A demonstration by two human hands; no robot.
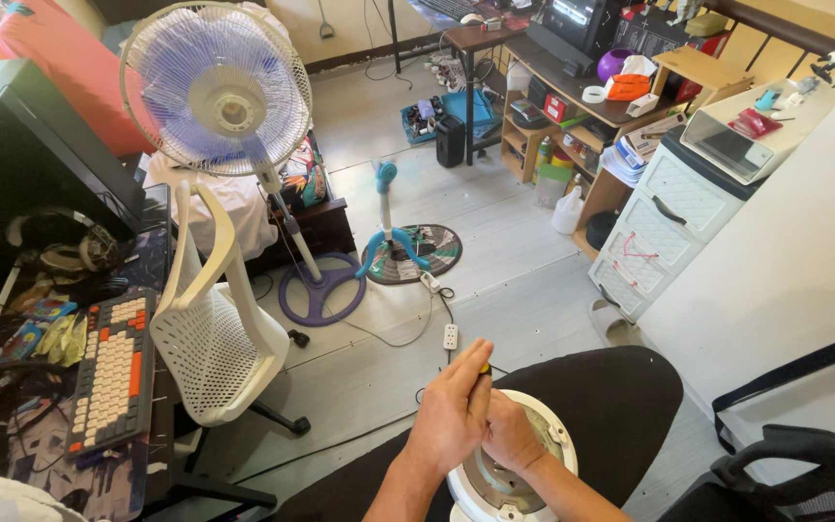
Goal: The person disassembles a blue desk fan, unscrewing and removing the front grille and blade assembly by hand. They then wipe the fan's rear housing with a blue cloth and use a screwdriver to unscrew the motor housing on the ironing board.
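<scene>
Grey floorboards stretch past the standing fan while, on my lap nearer than it, my left hand has its fingers closed round a yellow-tipped tool and my right hand grips the round white housing.

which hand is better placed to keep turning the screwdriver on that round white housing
Probably left: the left hand wraps the screwdriver handle from above, while the right hand sits lower, against the round white housing.
</scene>
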